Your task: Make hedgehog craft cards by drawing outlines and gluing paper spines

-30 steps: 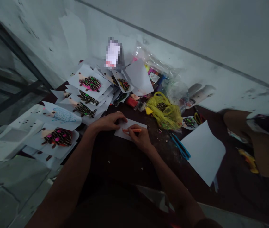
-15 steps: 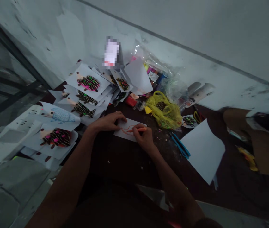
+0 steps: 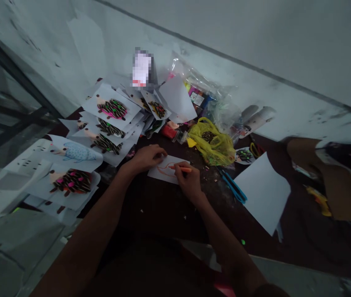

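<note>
My right hand point(image 3: 190, 181) is closed round an orange marker point(image 3: 185, 169), its tip touching a small white sheet of paper point(image 3: 159, 175). Curved orange lines form part of an outline on that sheet. At the sheet's left edge rests my left hand point(image 3: 149, 157), thumb and forefinger apart, the other fingers curled and partly hidden. The sheet lies flat on the dark table point(image 3: 163, 214). Just right of my right hand is a blue-handled tool point(image 3: 234, 187), perhaps a cutter, beside a larger blank sheet point(image 3: 263, 192).
Stacked sheets with hedgehog pictures point(image 3: 111, 109) fill the left side, near a blue fish-like drawing point(image 3: 81, 152). A yellow plastic bag point(image 3: 214, 144) sits beyond my hands, with clear plastic packaging point(image 3: 221, 107) behind it. A blurred phone-like screen point(image 3: 142, 68) leans at the wall. Brown cardboard point(image 3: 342, 185) lies right.
The marker tip has shifted slightly along the sheet, and more of the orange outline shows. My left hand stays at the sheet's edge. The whole view has moved a little.
</note>
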### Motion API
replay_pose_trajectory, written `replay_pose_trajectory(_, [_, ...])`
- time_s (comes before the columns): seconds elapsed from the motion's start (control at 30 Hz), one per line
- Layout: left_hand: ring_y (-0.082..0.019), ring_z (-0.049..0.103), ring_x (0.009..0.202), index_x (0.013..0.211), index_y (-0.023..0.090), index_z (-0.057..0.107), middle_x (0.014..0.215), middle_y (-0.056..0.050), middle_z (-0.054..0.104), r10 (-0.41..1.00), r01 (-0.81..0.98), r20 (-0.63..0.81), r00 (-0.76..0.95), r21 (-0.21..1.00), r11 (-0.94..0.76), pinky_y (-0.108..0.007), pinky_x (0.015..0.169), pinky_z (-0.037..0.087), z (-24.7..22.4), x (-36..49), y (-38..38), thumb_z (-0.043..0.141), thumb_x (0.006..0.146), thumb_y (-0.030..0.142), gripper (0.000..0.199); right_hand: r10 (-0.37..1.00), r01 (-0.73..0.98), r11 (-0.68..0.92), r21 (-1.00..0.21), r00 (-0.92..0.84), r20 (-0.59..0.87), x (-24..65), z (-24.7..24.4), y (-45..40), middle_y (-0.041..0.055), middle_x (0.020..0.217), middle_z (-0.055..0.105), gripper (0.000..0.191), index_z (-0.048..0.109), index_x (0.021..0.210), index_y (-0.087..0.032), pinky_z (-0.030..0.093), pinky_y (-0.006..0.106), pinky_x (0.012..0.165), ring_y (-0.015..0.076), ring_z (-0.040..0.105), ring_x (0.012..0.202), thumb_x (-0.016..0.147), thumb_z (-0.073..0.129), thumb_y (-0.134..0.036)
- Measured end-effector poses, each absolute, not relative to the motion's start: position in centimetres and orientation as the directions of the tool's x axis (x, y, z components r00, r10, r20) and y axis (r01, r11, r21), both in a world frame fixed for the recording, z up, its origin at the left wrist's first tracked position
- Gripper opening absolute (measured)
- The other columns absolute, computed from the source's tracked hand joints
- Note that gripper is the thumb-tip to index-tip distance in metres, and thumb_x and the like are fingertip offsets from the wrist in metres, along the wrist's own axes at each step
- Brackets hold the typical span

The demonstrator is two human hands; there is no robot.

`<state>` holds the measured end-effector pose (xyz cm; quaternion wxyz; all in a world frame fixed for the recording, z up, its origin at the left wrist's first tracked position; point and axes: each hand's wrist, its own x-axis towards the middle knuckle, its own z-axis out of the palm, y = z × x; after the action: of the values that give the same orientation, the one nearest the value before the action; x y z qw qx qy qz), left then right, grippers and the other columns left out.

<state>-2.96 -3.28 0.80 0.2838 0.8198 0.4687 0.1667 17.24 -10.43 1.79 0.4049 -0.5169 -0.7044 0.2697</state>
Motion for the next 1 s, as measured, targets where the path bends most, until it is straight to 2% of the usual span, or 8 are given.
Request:
replay_pose_trajectory(0.63, [-0.021, 0.061, 0.089, 0.098, 0.019, 0.068, 0.096, -0.006, 0.068, 0.866, 0.69, 0.008, 0.499, 0.6, -0.404, -0.031, 0.079, 0.046, 0.43, -2.87, -2.9, 0.055, 0.08, 0.025, 0.022, 0.953, 0.531, 0.302, -0.792, -0.149, 0.264, 16.8, 1.4, -10.26, 0.0036, 0.075, 0.071, 0.025, 0.072, 0.083, -0.02, 0.051, 0.027, 0.068, 0.0165, 0.067, 0.069, 0.093, 0.053, -0.033])
replay_pose_trajectory(1.0, [-0.022, 0.062, 0.089, 0.098, 0.018, 0.069, 0.096, -0.007, 0.067, 0.868, 0.694, -0.005, 0.497, 0.603, -0.394, -0.031, 0.076, 0.045, 0.65, -2.86, -2.92, 0.056, 0.081, 0.024, 0.022, 0.951, 0.591, 0.301, -0.748, -0.131, 0.279, 17.02, 1.47, -10.13, 0.0031, 0.072, 0.069, 0.027, 0.067, 0.073, -0.021, 0.047, 0.026, 0.063, 0.0162, 0.065, 0.065, 0.092, 0.051, -0.032])
